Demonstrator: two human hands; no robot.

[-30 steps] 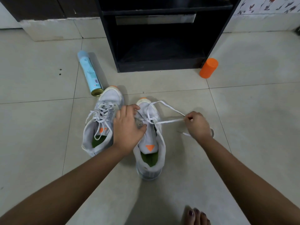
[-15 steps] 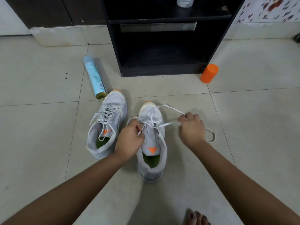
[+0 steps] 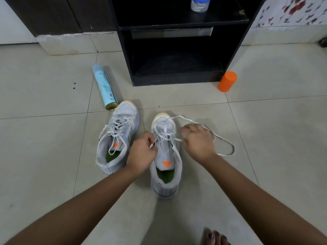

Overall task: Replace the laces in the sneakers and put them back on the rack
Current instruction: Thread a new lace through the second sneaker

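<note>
Two white sneakers with orange tongue marks stand side by side on the tiled floor. The left sneaker [image 3: 117, 138] is laced, its lace ends loose over the opening. On the right sneaker [image 3: 166, 167] a white lace [image 3: 228, 151] is partly threaded, and its long end loops out on the floor to the right. My left hand [image 3: 142, 154] pinches one lace end at the shoe's left eyelets. My right hand [image 3: 198, 141], blurred, is closed on the lace at the shoe's right side. The black rack [image 3: 178, 41] stands beyond the shoes.
A light blue spray can [image 3: 105, 87] lies on the floor beside the left sneaker's toe. An orange cylinder [image 3: 227, 84] lies at the rack's right front corner. A clear jar with a blue lid [image 3: 200, 3] sits on the rack's upper shelf. My toes [image 3: 215, 237] show at the bottom.
My left hand slid from over the shoes to the right sneaker's left side and pinched a lace end. My right hand moved closer to the shoe. The view tilted up slightly.
</note>
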